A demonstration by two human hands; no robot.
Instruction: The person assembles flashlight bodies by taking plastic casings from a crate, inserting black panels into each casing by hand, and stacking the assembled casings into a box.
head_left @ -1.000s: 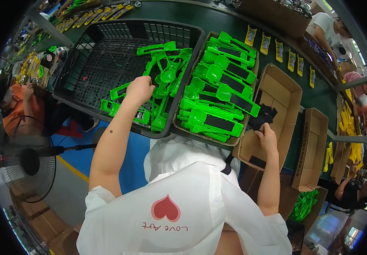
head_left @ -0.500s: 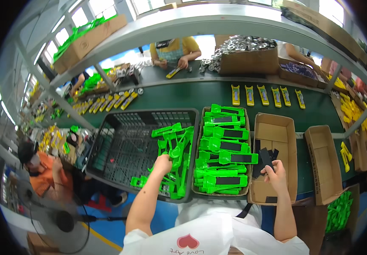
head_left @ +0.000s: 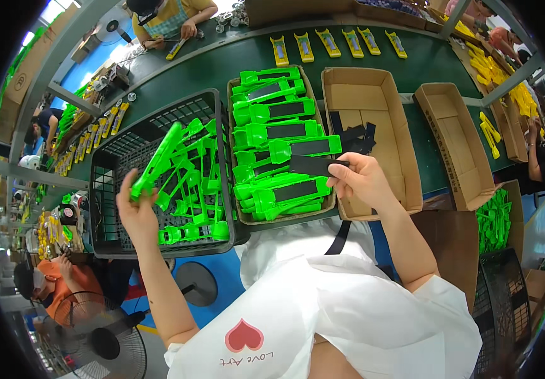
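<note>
My left hand (head_left: 138, 211) is closed on the lower end of a long green plastic part (head_left: 160, 156), raised and tilted over the black plastic crate (head_left: 105, 230). More green parts (head_left: 200, 161) lie jumbled in that crate. Pinched between my right thumb and fingers is a flat black strip (head_left: 310, 165); my right hand (head_left: 362, 181) holds it over the right edge of a cardboard box filled with stacked green parts (head_left: 285, 129). Those stacked parts carry black strips on their faces. Loose black strips (head_left: 354, 138) lie in the shallow cardboard box (head_left: 383, 82) to the right.
Another narrow cardboard box (head_left: 446, 136) stands further right, beside a yellow part (head_left: 489, 134). Several yellow parts (head_left: 329, 43) line the green bench beyond the boxes. A co-worker (head_left: 171, 22) sits across. A fan (head_left: 105, 341) stands at lower left, near a person in orange (head_left: 73, 284).
My left hand has lifted a green part out of the crate's pile and moved left. My right hand has brought a black strip leftward from its box. The view has tilted down and turned.
</note>
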